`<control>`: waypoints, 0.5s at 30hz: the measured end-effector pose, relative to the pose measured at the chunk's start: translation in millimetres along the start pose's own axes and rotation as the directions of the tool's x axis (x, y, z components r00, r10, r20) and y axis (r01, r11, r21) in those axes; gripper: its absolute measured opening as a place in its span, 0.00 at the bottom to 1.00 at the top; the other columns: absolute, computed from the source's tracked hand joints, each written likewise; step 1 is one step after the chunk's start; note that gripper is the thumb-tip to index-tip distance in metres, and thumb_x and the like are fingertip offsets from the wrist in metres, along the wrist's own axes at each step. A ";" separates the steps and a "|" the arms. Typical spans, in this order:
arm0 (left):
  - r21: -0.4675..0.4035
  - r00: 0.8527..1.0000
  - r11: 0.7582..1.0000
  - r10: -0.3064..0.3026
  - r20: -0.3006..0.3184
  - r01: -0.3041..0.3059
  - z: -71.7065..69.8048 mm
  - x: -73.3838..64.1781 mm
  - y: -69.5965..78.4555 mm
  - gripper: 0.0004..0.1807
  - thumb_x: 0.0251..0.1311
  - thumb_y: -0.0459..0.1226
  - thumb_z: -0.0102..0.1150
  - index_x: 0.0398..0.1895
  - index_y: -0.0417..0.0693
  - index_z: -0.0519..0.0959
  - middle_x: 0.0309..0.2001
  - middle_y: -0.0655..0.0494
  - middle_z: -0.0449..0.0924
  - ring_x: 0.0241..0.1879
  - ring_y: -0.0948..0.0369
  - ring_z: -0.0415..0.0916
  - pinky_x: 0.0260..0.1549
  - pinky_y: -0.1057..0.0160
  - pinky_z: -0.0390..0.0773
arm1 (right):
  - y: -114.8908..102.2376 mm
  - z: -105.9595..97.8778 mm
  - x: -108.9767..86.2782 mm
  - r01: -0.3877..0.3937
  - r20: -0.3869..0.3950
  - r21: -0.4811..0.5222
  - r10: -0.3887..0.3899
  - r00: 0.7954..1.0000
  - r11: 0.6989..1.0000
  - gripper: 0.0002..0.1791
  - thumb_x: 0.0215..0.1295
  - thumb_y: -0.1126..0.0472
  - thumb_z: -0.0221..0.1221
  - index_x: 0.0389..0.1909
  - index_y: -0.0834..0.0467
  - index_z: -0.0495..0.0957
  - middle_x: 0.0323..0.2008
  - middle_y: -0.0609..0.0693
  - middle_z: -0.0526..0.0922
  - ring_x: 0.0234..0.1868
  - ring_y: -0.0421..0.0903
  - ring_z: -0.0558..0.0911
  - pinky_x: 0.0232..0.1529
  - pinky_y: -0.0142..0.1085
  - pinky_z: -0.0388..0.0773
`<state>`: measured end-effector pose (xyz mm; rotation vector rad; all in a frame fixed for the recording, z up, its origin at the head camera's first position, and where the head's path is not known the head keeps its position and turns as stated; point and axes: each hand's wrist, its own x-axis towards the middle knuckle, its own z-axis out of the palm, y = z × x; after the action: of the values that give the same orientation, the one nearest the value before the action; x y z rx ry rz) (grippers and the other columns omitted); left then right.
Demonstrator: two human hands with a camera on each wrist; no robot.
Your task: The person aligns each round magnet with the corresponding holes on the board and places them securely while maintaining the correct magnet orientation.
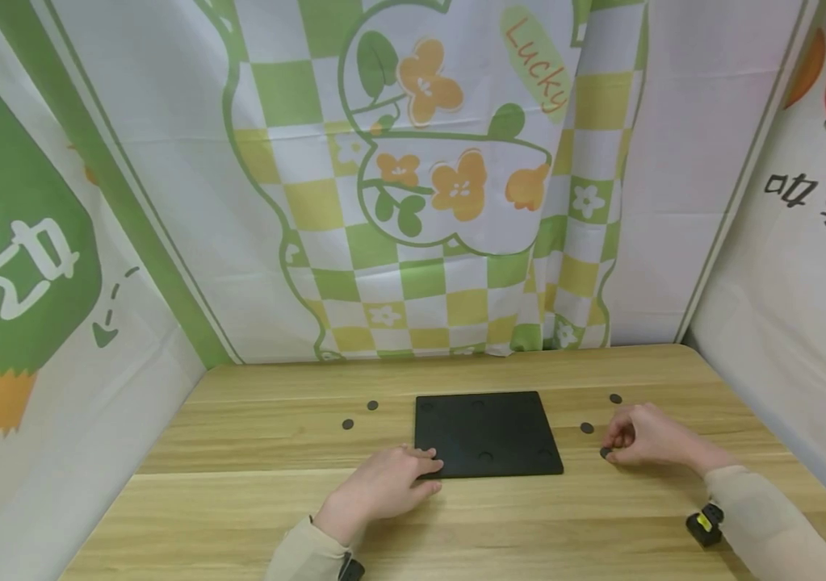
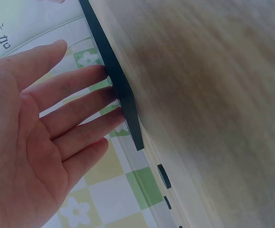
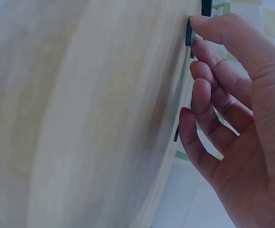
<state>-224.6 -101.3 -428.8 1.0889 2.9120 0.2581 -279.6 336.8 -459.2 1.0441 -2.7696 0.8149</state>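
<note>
A flat black rectangular board (image 1: 488, 434) lies on the wooden table, with faint round marks near its edges. My left hand (image 1: 392, 482) touches its near left corner, the fingers extended. In the left wrist view the fingertips of the left hand (image 2: 56, 114) meet the edge of the board (image 2: 112, 71). Right of the board, my right hand (image 1: 648, 440) pinches a small black disc (image 1: 605, 453) between thumb and index finger, at the table surface. The right wrist view shows that disc (image 3: 190, 32) at the tips of the right hand (image 3: 237, 95), its other fingers curled loosely.
Two more black discs, one nearer (image 1: 587, 428) and one farther (image 1: 615, 399), lie beyond the right hand. Left of the board lie another disc (image 1: 372, 405) and one beside it (image 1: 348, 424). A patterned curtain (image 1: 427, 307) hangs behind the table (image 1: 274, 468).
</note>
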 end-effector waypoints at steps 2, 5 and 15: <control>0.000 1.000 1.000 -0.001 -0.002 0.001 0.3 0.1 0.1 0.20 0.66 0.49 0.52 0.56 0.52 0.79 0.60 0.53 0.76 0.59 0.53 0.73 0.60 0.55 0.72 | 0.3 -0.6 0.0 -0.002 0.004 -0.012 0.002 1.000 1.000 0.07 0.47 0.57 0.72 0.25 0.45 0.82 0.26 0.37 0.77 0.25 0.28 0.73 0.23 0.25 0.75; 0.001 1.000 1.000 0.001 -0.005 -0.001 0.7 0.3 -0.2 0.20 0.66 0.49 0.52 0.56 0.52 0.79 0.60 0.53 0.76 0.59 0.53 0.73 0.61 0.55 0.72 | -1.5 -2.2 0.5 -0.009 0.014 -0.025 0.009 1.000 1.000 0.07 0.47 0.58 0.71 0.26 0.46 0.82 0.26 0.37 0.77 0.26 0.28 0.73 0.24 0.25 0.75; -0.008 1.000 1.000 0.006 -0.006 -0.006 1.5 1.2 -1.0 0.20 0.66 0.49 0.52 0.56 0.51 0.79 0.60 0.53 0.76 0.59 0.53 0.74 0.61 0.55 0.72 | -6.9 -6.4 1.6 -0.006 0.018 -0.031 0.006 1.000 1.000 0.07 0.46 0.58 0.72 0.25 0.49 0.82 0.26 0.39 0.78 0.26 0.28 0.74 0.24 0.25 0.74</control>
<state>-226.0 -101.0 -430.4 1.0975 2.9108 0.2733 -277.2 334.8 -450.2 1.0437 -2.7921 0.7647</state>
